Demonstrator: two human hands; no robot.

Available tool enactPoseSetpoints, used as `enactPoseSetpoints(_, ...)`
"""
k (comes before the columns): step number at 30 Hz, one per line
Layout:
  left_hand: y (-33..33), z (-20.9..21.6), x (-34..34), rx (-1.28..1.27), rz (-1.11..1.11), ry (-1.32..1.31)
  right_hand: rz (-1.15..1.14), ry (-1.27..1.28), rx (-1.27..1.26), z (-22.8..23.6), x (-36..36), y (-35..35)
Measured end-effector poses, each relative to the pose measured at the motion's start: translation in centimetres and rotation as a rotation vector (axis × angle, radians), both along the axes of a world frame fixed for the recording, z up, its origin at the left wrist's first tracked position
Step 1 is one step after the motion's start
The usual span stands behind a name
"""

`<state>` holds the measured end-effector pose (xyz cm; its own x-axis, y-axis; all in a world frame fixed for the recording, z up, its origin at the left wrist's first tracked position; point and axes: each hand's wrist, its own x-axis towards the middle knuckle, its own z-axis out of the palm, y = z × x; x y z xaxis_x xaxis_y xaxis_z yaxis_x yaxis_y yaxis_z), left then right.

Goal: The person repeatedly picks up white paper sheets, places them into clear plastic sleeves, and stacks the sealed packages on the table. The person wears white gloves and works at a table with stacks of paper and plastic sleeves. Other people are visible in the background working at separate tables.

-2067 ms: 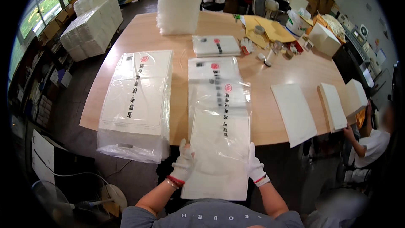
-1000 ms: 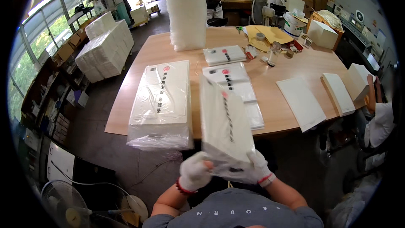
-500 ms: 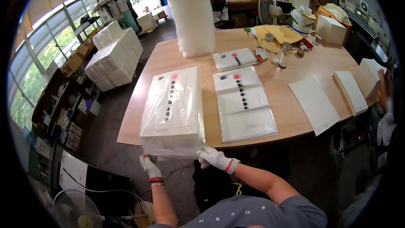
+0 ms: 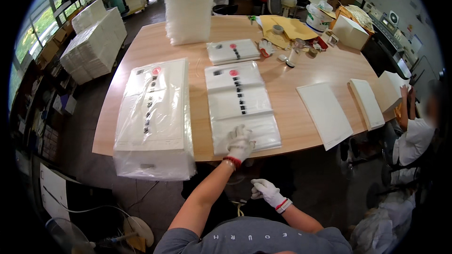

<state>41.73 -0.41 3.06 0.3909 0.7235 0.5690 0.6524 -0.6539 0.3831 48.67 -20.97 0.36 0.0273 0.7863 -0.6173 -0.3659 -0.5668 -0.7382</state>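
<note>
A clear plastic bag with printing (image 4: 157,108) encloses a thick stack of white sheets at the table's left front; its loose end hangs past the table edge. To its right lies a flat pile of printed clear plastic bags (image 4: 238,99). My left hand (image 4: 240,144), in a white glove, rests on the near end of this pile with fingers stretched out and slightly apart. In front of my body, off the table, my right hand (image 4: 266,192) is also gloved. Its fingers are curled closed, and nothing shows in them.
Behind the pile sits a smaller stack of bags (image 4: 233,51). A tall white roll-like column (image 4: 187,9) stands at the back left. At right lie a white sheet stack (image 4: 325,113) and a narrower one (image 4: 367,103). Beyond the right edge sits a person (image 4: 412,136).
Both hands have let go of the bag's loose end around the sheet stack. My left hand has moved right onto the bag pile; my right has drawn back. The view has shifted right.
</note>
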Motion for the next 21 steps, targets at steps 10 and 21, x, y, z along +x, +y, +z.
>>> enactPoseSetpoints(10,8.1,-0.5,1.1,-0.823,-0.199,-0.114,-0.295,0.182,0.184,4.1,3.8,11.0)
enactPoseSetpoints(21,12.0,1.1,-0.4,-1.198,-0.266,-1.15,-0.129,-1.336,0.557,2.2,9.3,13.3)
